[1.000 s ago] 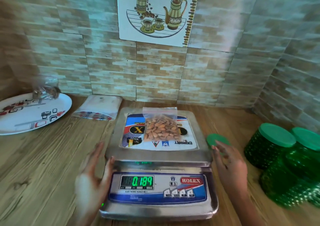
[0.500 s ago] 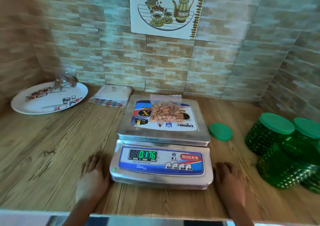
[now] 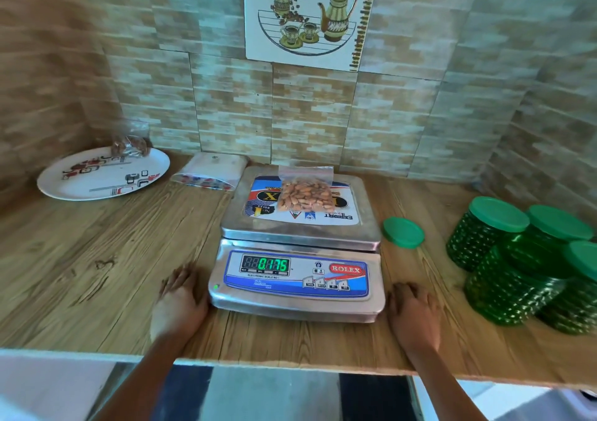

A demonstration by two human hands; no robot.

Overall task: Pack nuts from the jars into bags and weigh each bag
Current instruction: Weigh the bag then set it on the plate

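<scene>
Almond bag [image 3: 305, 196] on scale [image 3: 300, 239]; left hand [image 3: 181, 301] and right hand [image 3: 415, 314] flat on bench [image 3: 97, 259], grips apart, empty. Risk: either hand nudging the scale falsifies the reading.

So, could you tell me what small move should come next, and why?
Probably lift the clear bag of almonds off the steel scale's pan with the right hand: the green display reads 0.176, it and the left hand lie flat on the wooden counter, and another bag lies on the white patterned plate.
</scene>
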